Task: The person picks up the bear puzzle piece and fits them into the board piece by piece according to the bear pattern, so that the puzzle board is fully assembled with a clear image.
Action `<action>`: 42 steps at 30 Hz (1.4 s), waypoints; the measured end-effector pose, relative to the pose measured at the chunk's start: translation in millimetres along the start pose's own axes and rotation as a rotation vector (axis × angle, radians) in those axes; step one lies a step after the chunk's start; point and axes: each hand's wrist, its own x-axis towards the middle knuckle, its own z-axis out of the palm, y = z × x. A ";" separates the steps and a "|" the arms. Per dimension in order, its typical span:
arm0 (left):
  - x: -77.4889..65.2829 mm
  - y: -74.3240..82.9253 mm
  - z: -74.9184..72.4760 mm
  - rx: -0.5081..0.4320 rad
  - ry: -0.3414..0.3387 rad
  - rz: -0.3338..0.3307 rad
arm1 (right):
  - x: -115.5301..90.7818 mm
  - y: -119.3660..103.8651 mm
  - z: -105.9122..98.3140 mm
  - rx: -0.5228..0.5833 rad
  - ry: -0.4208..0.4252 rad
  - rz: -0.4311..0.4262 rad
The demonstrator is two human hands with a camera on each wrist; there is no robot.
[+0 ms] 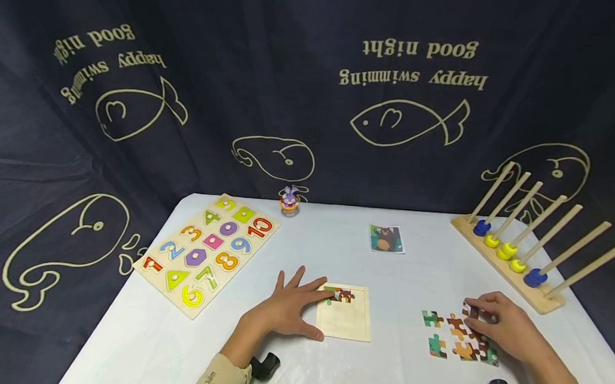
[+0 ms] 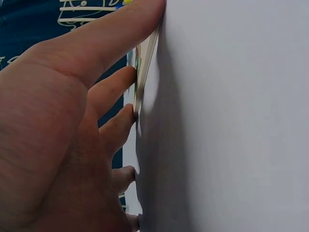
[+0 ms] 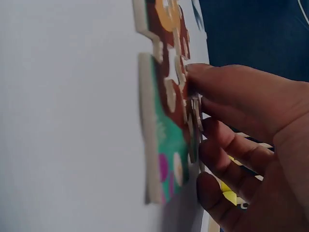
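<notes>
My left hand (image 1: pixel 291 307) lies with fingers spread at the left side of a square wooden puzzle tray (image 1: pixel 343 322). Its index fingertip touches the joined puzzle pieces (image 1: pixel 344 296) in the tray's upper left, and the thumb rests by the lower left edge. In the left wrist view the tray's thin edge (image 2: pixel 147 67) shows beyond the thumb. On the right, my right hand (image 1: pixel 509 325) pinches a brown puzzle piece (image 1: pixel 470 310) between thumb and fingers, at the far side of a group of loose pieces (image 1: pixel 457 327). A green-and-brown piece (image 3: pixel 169 145) stands out close by in the right wrist view.
A picture card with a bear (image 1: pixel 387 239) lies behind the tray. To the left is a number and shape board (image 1: pixel 204 250); a small purple figure (image 1: pixel 289 201) stands at the back. A peg rack (image 1: pixel 516 272) with blue and yellow beads stands at right. A dark curtain (image 1: pixel 314 97) hangs behind.
</notes>
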 end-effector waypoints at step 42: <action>2.6 4.3 3.7 0.105 0.047 -0.026 | 13.5 -49.7 11.9 -0.021 0.079 -0.102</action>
